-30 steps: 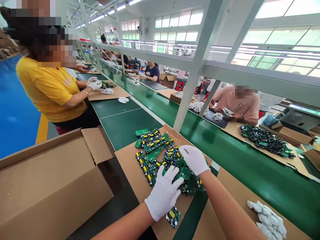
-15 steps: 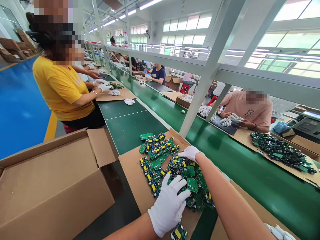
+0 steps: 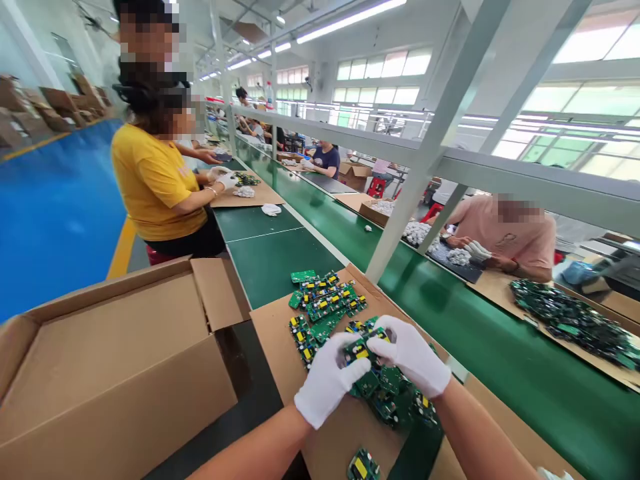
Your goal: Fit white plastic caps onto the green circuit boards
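Green circuit boards with yellow and blue parts lie in a heap point(image 3: 385, 383) on a cardboard sheet point(image 3: 280, 333). Above the heap my left hand point(image 3: 330, 380), in a white glove, grips a circuit board point(image 3: 361, 348) between thumb and fingers. My right hand point(image 3: 413, 353), also gloved, is closed on the same board from the right. Neater rows of boards point(image 3: 330, 297) lie beyond my hands. One single board point(image 3: 363, 465) rests apart near the bottom edge.
An open cardboard box point(image 3: 125, 373) stands at the left. A green conveyor point(image 3: 430, 307) and a white frame post point(image 3: 400, 227) run beyond the work surface. One person in yellow point(image 3: 155, 180) sits at the far left; another in pink point(image 3: 515, 233) works across the conveyor.
Both hands have come together over the heap and now hold a board between them. Earlier my left hand was spread over the boards and my right hand reached to their far side. The view has shifted slightly.
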A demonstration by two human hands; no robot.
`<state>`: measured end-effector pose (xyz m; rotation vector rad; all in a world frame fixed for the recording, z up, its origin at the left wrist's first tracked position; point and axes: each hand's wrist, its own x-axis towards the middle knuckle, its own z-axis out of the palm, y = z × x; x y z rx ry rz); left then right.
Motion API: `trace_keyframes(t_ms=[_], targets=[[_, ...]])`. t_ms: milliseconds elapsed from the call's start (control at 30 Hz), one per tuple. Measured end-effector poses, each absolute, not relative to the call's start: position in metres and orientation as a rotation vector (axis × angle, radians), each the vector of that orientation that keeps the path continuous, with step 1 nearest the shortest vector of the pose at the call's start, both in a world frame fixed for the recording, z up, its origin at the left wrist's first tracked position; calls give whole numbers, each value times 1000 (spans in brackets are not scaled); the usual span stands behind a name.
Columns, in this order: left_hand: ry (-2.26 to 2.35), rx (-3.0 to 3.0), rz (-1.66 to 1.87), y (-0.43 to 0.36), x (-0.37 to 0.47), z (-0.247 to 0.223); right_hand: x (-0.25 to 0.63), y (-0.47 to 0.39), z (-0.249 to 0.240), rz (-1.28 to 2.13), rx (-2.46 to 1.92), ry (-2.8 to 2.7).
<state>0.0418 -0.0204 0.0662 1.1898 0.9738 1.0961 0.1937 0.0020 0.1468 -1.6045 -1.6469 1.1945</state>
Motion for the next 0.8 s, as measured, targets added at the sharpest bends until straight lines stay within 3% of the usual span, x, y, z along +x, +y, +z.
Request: trace_keyframes(t_ms=[133,300,500,633,800], targets=[[625,939,827,-18,45,77,194,-18,125,1400,-1427,-1448],[418,763,843,-12,61,71,206,-20,110,1640,-1209,-1307],[1019,1764,1038,5,62,74,242,23,121,919,-1718,-1493],[1078,2359,950,-3,63,63,254,58,113,716,-1924,-1794],[1026,2717,1130,-8,70,47,238,110,82,455,-2172,-2017]])
